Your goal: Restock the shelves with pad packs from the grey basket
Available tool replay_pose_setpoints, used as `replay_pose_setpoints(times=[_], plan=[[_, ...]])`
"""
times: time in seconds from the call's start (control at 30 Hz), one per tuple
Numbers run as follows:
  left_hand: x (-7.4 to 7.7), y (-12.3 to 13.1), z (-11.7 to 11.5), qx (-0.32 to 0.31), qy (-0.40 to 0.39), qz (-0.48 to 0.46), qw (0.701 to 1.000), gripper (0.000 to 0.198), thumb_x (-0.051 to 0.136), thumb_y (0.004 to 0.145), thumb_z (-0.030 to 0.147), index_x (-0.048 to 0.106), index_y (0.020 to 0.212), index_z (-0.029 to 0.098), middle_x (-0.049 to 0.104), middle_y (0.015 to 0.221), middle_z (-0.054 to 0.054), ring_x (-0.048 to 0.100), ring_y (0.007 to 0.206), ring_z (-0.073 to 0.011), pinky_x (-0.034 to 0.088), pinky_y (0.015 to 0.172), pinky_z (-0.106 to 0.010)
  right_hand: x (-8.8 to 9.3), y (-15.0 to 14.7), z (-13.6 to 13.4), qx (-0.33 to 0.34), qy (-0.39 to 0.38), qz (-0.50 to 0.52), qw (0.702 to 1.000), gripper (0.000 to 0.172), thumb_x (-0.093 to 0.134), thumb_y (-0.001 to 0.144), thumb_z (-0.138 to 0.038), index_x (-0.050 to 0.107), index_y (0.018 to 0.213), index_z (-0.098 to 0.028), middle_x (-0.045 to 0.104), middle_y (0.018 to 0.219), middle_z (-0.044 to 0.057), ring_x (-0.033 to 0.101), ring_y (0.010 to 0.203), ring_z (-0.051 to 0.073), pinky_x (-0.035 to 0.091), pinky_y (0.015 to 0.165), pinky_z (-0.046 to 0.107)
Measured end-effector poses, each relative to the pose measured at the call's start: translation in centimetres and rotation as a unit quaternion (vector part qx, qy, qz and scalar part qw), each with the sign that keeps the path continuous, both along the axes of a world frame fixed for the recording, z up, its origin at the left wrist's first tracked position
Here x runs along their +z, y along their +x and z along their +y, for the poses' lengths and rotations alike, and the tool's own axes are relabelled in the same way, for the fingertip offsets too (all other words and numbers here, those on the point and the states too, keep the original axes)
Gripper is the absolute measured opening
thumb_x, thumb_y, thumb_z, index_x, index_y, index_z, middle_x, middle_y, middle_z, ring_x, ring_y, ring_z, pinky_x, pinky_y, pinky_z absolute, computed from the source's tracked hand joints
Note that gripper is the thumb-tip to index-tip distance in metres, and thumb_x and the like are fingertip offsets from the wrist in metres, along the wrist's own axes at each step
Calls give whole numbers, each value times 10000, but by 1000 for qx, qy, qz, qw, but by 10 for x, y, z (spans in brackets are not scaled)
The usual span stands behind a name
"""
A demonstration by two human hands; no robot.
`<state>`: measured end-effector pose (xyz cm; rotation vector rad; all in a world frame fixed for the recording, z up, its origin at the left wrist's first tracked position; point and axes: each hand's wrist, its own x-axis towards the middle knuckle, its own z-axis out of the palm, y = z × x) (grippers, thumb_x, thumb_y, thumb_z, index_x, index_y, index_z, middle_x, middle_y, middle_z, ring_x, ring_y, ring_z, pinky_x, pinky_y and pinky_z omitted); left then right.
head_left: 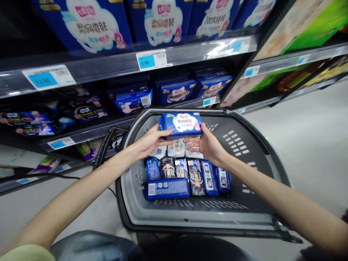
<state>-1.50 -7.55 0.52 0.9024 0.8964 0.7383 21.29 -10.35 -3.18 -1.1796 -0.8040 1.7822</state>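
A blue pack with a white cloud label [181,124] is held between both my hands above a grey shopping basket [244,145]. My left hand [149,140] grips its left end, fingers curled under it. My right hand [205,144] holds the right end from below. Underneath, the basket's floor carries several packs standing in a row [187,174] and one blue pack lying flat in front [167,188]. A few pale packs [176,148] lie behind them, partly hidden by my hands.
Store shelves [114,65] run along the left and back, stocked with blue packs [176,91] and price tags [151,59]. A second shelf unit [299,58] stands at the right. Grey floor [312,137] spreads to the right of the basket.
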Motion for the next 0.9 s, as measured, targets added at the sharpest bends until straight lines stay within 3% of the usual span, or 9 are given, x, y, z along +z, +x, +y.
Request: replay_pose_setpoints(times=[0.3, 0.5, 0.67, 0.77, 0.9], plan=[[0, 2, 0, 8, -6, 8, 1000, 503, 746, 816, 189, 573, 1287, 165, 613, 1359, -145, 640, 1175, -282, 528, 1050, -502, 0, 0, 0, 15, -1, -6, 1000, 634, 374, 941, -718, 539, 1283, -210, 757, 959, 121, 687, 648, 208, 570, 591, 347], [-1, 0, 0, -6, 6, 25, 1000, 549, 753, 817, 252, 554, 1325, 193, 597, 1384, -134, 631, 1183, -284, 548, 1017, -503, -1, 1, 1, 8, -7, -2, 1000, 592, 441, 919, -711, 545, 1233, -220, 756, 933, 106, 682, 641, 203, 570, 596, 342], [-7, 0, 2, 20, 85, 96, 991, 636, 696, 856, 330, 440, 1422, 194, 497, 1487, -153, 554, 1289, -308, 512, 1048, -522, 1, -2, -1, 2, -12, -22, 1000, 473, 549, 900, -651, 575, 1099, -223, 753, 865, 89, 676, 643, 196, 557, 583, 325], [-17, -2, 4, 36, 239, 201, 949, 849, 747, 785, 306, 317, 1512, 210, 358, 1579, -164, 418, 1414, -335, 395, 1146, -567, 3, -6, -5, -14, 8, -38, 999, 406, 658, 857, -598, 540, 989, -232, 746, 801, 70, 675, 633, 186, 540, 571, 302], [-25, -6, 2, 6, 432, 354, 829, 1001, 767, 724, 233, 224, 1564, 247, 148, 1650, -150, 187, 1525, -355, 222, 1233, -579, 3, -9, -9, -27, 53, -63, 996, 424, 743, 808, -555, 468, 901, -246, 740, 766, 49, 687, 628, 195, 534, 578, 314]])
